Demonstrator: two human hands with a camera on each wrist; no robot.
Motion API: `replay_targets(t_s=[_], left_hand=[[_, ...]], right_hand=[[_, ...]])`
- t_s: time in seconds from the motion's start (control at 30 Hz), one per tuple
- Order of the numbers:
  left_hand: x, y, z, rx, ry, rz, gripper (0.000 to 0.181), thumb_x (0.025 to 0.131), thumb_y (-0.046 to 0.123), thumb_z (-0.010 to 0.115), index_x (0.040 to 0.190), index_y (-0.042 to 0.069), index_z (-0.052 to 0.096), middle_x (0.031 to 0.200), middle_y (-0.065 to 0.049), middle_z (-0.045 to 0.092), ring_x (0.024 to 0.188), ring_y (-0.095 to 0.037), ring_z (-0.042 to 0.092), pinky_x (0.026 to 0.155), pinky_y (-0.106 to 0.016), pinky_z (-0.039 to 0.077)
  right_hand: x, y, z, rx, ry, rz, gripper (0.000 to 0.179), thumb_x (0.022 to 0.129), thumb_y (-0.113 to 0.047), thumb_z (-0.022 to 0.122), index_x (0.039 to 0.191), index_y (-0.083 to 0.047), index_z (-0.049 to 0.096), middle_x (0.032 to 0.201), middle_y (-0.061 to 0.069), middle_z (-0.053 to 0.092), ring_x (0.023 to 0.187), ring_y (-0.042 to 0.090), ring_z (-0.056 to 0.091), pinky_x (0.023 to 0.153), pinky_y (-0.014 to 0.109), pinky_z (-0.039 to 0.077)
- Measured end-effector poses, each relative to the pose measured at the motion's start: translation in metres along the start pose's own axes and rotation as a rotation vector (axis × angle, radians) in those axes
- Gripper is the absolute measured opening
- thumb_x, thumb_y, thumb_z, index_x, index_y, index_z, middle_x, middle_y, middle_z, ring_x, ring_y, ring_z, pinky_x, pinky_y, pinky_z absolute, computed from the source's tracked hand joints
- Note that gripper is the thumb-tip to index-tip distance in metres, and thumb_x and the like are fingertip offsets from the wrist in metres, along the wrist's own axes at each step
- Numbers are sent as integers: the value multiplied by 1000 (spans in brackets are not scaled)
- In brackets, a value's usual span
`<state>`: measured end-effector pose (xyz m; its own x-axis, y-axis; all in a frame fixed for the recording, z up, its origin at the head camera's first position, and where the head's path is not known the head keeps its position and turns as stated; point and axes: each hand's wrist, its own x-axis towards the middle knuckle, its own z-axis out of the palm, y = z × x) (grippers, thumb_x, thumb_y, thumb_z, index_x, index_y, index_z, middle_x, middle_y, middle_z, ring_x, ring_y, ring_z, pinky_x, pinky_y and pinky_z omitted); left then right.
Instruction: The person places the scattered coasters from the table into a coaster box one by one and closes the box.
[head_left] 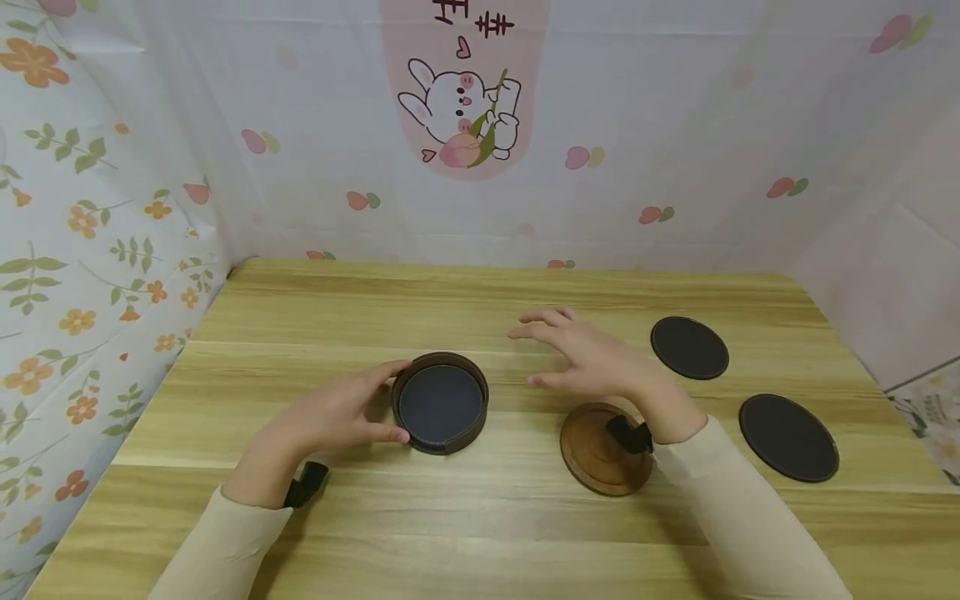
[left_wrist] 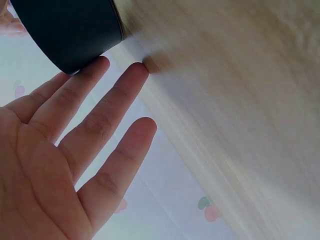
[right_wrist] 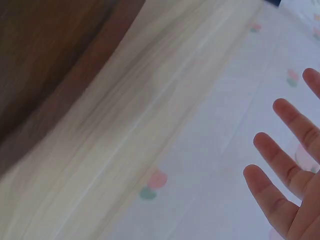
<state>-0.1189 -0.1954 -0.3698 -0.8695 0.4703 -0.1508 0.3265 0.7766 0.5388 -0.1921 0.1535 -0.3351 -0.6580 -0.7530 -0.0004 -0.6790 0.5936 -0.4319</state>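
A round dark-brown coaster holder [head_left: 480,408] sits on the table, with a black round coaster [head_left: 441,404] lying inside it. My left hand [head_left: 333,412] touches the holder's left side, index finger at the upper rim and thumb at the lower. In the left wrist view its fingers [left_wrist: 117,100] are fairly straight, some against the dark outer wall. To the right, my right hand [head_left: 577,350] hovers above the table with nothing in it, fingers spread. Beneath its wrist lies a round brown wooden piece [head_left: 588,462], partly hidden by the black wrist mount.
Two black round coasters, one farther back [head_left: 690,347] and one nearer [head_left: 789,437], lie flat at the right of the wooden table [head_left: 360,308]. A printed cloth [head_left: 315,167] hangs behind the table's back edge, with more floral cloth at the left.
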Motion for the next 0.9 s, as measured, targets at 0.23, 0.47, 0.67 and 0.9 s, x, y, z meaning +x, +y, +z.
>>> replay_targets(t_s=[0.23, 0.47, 0.67, 0.9], left_hand=[[1, 1, 0, 6, -1, -4, 98, 79, 50, 81, 155, 12, 33, 144, -13, 55, 133, -32, 53, 111, -54, 42], [1, 1, -1, 21, 8, 10, 98, 78, 50, 81, 155, 11, 34, 144, -14, 56, 132, -31, 54, 110, -53, 42], [1, 2, -2, 20, 6, 12, 98, 78, 49, 81, 155, 10, 34, 142, -14, 57, 131, -31, 55, 110, -53, 43], [0, 2, -1, 0, -1, 14, 98, 78, 48, 82, 155, 10, 34, 143, -14, 56, 132, -32, 54, 110, -53, 43]], right_hand=[[-17, 18, -16, -7, 25, 63, 57, 93, -28, 71, 144, -14, 51, 154, 13, 39, 142, 38, 30, 108, 61, 38], [-31, 35, -24, -62, 40, 120, 57, 94, -28, 70, 145, -13, 50, 152, 16, 40, 141, 41, 30, 107, 65, 37], [-44, 50, -29, -88, 58, 163, 56, 94, -29, 70, 144, -12, 51, 150, 19, 42, 139, 45, 31, 105, 67, 36], [-60, 73, -33, -54, 53, 269, 57, 96, -32, 67, 145, -10, 49, 153, 22, 36, 140, 53, 25, 105, 74, 30]])
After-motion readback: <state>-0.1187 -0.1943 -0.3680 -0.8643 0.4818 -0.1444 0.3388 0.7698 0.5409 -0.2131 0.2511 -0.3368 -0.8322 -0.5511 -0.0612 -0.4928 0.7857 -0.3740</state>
